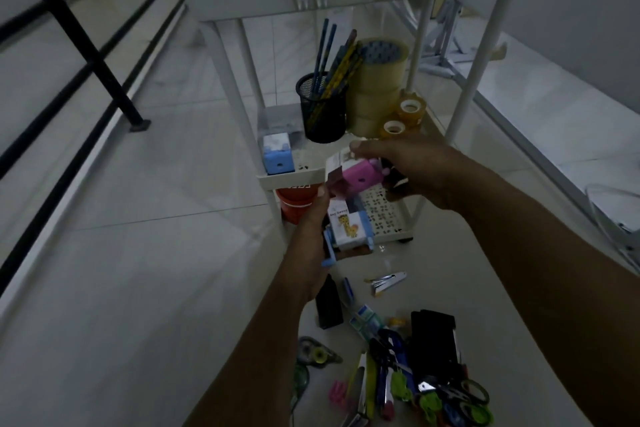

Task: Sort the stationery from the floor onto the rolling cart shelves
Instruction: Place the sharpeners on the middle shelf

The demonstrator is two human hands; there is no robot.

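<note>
We see black metal railing (86,55) far left. White rolling cart (242,0): middle shelf has blue boxed sharpener (278,156), black mesh pencil cup (323,107), clear tape rolls (379,87). Our left hand (317,236) grips blue giraffe-printed sharpener box (349,227); right hand (408,166) pinches pink sharpener (360,177) at shelf edge. Scissors-and-stapler pile (415,374) on white floor below.
</note>
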